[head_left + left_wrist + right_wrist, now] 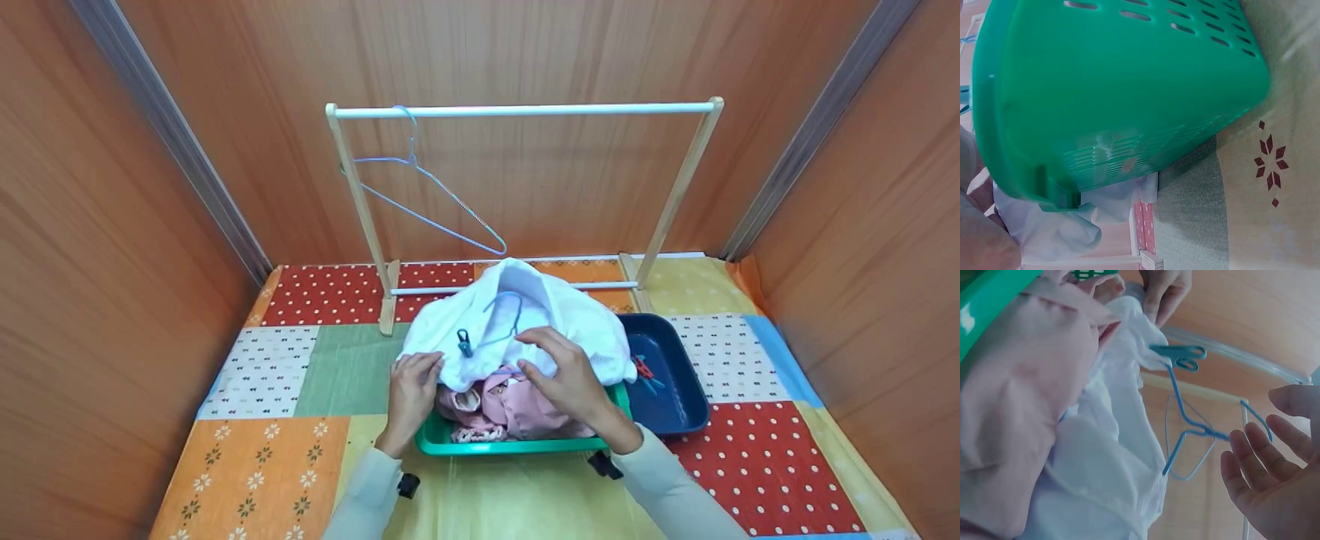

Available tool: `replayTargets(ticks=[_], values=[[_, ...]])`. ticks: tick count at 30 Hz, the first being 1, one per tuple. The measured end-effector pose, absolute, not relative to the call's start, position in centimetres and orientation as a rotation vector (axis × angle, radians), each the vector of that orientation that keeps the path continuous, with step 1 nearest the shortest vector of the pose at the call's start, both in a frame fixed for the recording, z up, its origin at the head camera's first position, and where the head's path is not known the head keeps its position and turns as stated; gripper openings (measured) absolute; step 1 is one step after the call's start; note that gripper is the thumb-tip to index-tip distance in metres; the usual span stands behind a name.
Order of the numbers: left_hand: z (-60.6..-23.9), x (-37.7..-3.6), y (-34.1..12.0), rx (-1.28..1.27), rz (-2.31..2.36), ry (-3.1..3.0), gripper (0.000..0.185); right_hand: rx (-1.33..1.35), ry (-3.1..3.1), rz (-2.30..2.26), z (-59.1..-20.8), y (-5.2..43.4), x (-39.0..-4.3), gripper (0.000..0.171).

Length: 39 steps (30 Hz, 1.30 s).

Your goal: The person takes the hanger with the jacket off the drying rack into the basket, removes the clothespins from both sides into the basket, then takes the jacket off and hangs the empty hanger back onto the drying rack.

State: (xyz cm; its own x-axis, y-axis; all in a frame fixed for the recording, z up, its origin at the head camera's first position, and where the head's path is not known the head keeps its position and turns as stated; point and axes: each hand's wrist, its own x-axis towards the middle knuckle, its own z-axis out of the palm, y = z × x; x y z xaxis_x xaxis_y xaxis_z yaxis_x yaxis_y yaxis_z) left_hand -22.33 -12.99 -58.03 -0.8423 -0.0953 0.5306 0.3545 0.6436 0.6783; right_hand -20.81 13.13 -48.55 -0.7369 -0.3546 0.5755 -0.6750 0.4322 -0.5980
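Observation:
A white garment (570, 322) on a blue wire hanger (504, 311) lies over a green basket (510, 448) of pink clothes (517, 409). A blue clothespin (465, 343) is clipped on the garment's left edge. My left hand (416, 379) pinches the white garment's lower left edge, just below the clothespin (1179, 357). My right hand (562, 364) hovers over the garment's middle with its fingers (1258, 455) straight, next to the hanger (1196, 433) and holding nothing. The left wrist view shows the basket's outer wall (1117, 84) with white cloth (1061, 225) hanging past it.
Behind the basket stands a wooden drying rack (525, 110), with an empty blue hanger (435, 187) hooked at its left end. A dark blue tray (675, 397) holding a few clothespins (643, 367) sits right of the basket. A patchwork cloth (262, 450) covers the table, and wooden walls enclose it.

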Motion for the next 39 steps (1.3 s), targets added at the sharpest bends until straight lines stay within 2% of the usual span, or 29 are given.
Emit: replayTargets(ticks=[16,23,39], values=[[-57.9,-22.3,-13.0,-0.19,-1.103,-2.349,0.016,1.026,-2.377,0.908,-48.6,8.1,-22.3,0.035],[-57.8,-22.3,-13.1,-0.219,-1.046,-2.304,0.014,1.072,-2.399,0.749,-48.7,6.0,-23.1,0.031],[-57.9,-22.2,-12.9,-0.221,-1.056,-2.338,0.014,1.016,-2.541,0.856,-49.8,4.9,-24.8,0.029]])
